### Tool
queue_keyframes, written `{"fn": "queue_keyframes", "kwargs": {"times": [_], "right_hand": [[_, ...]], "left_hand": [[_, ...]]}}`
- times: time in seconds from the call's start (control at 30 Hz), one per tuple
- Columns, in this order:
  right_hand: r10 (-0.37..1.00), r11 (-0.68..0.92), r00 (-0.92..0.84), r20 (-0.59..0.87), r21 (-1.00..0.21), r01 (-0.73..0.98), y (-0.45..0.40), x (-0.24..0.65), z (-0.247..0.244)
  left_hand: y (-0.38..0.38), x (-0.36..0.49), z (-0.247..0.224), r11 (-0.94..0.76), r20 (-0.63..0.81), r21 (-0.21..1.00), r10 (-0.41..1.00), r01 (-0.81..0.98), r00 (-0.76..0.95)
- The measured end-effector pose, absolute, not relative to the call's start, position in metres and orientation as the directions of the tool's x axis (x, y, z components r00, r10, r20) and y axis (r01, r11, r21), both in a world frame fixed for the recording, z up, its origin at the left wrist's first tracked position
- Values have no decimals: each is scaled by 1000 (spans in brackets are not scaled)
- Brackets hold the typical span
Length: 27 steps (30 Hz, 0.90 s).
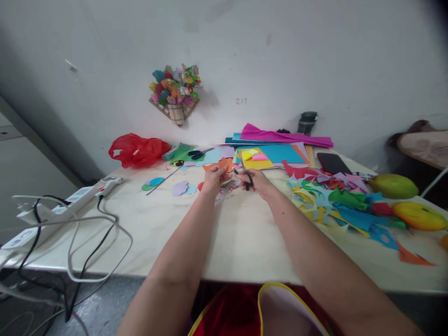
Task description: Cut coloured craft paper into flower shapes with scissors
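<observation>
Paper cutting looks well under way at the middle of the table (245,242). The left hand (214,180) has thumb and fingers pinched together, and an orange paper piece (227,163) with a wavy edge shows just beyond its fingertips; whether that piece is gripped or only lies behind, I cannot tell. The right hand (258,182) is curled around the black handles of the scissors (248,180), whose blades point to the far side; how wide they stand is unclear. As for what is done, a lilac scalloped shape (180,188) and a blue rounded piece (157,181) lie cut out to the left, and a big heap of multicoloured offcuts (336,198) spreads to the right, suggesting much trimming is finished. As for what is left, a blue sheet (280,154) and a yellow sheet (259,163) lie at the far side, seemingly with stock to spare, near a magenta length of paper (280,134). The piece in hand appears unfinished, though small bits between the hands are too blurred to judge.
</observation>
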State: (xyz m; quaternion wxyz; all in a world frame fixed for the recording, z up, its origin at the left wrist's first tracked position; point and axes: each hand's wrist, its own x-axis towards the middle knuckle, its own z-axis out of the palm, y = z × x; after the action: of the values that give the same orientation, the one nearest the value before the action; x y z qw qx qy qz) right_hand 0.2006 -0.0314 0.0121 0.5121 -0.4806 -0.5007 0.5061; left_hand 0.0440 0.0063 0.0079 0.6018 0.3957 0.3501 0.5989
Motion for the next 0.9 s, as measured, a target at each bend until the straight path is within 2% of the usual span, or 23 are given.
{"fn": "queue_keyframes", "kwargs": {"times": [0.23,0.43,0.67,0.9], "right_hand": [[976,11,-216,-3,-998,63,-37,206,16],[948,43,-318,-2,-990,134,-36,208,14],[957,38,-290,-5,-989,143,-31,205,6],[966,31,-257,-10,-987,155,-29,201,2]], "left_hand": [[13,44,2,-120,125,880,992,-459,-19],[12,42,3,-89,96,900,995,-426,-4],[10,45,4,-34,11,882,999,-471,-52],[10,54,3,-25,2,845,999,-534,-43]]}}
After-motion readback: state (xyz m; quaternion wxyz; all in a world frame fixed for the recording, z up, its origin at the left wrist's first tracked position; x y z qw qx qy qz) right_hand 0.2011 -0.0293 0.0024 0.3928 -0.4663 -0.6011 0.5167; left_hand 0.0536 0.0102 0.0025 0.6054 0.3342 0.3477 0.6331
